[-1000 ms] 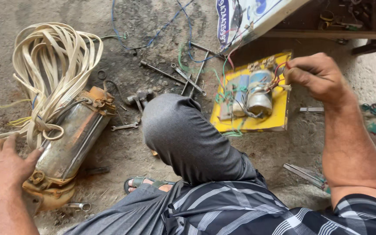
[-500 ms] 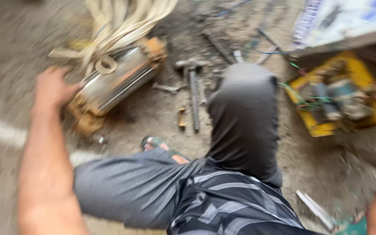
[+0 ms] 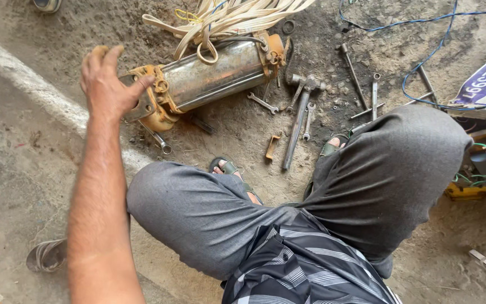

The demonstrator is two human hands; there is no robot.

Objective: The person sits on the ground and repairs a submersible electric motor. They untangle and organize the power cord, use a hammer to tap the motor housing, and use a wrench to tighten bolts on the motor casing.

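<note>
Pump motor on the floor, reached for but not yet held

Pump motor (image 3: 215, 79) is seen lying on its side on the dirt floor (image 3: 23, 169), just beyond the squatting person's knees. Nearest the camera, grey trousers and a striped shirt fill the lower frame, with sandalled feet below them. The left hand (image 3: 108, 81) is raised over the motor's rusted end cap, fingers spread wide and nothing held; whether the cap is touched cannot be told. The right hand is not in view. As a judgement, little is done: the motor is shut, a coil of flat cable (image 3: 226, 19) is tied over its top, and the tools lie unused.

Room is tight on the right, where a hammer (image 3: 299, 121), spanners (image 3: 262, 103) and a socket rod (image 3: 354, 68) are scattered just beside the motor. To the left, past a pale painted line (image 3: 29, 84), bare ground is open. Further off, blue wire (image 3: 423, 62) is looped near a yellow tray (image 3: 468, 192).
</note>
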